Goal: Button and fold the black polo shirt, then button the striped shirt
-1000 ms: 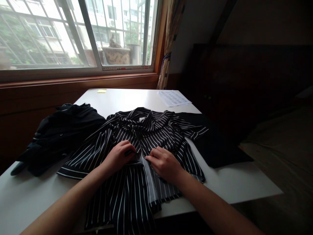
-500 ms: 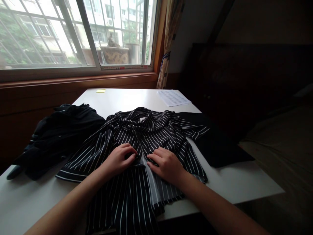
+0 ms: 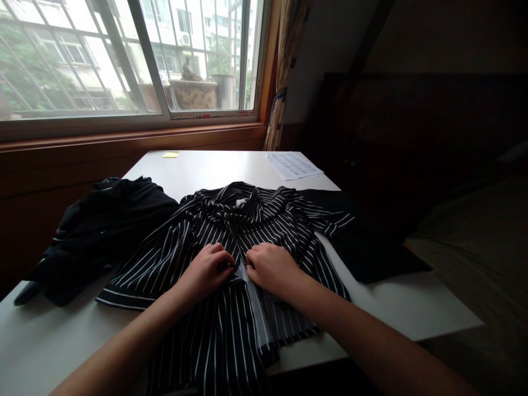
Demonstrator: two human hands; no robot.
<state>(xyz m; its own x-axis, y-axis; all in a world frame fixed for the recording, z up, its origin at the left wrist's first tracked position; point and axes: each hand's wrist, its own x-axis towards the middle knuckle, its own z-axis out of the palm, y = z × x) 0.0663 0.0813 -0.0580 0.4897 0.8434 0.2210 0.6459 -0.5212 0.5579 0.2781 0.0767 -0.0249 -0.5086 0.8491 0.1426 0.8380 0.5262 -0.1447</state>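
Observation:
A black shirt with white stripes (image 3: 270, 228) lies spread across the table, its collar away from me and its lower front parted. On the left front edge, my left hand (image 3: 210, 265) is closed, pinching the cloth between thumb and fingers. My right hand (image 3: 272, 267) has its fingers curled in on the opposite front edge, close to the left hand. Its fingertips are partly hidden. Below the hands the grey inner side of the fabric shows, and the left lower front hangs toward me past the table's edge.
A heap of dark clothes (image 3: 111, 225) lies on the left of the white table (image 3: 198, 165). Flat dark cloth (image 3: 371, 253) is on the right. Papers (image 3: 293, 166) and a yellow sticky note (image 3: 170, 155) lie at the far end, below a barred window (image 3: 198, 55).
My right hand's fingers have curled in from a more spread pose and moved slightly left and up. My left hand has stayed nearly in place on the shirt's edge.

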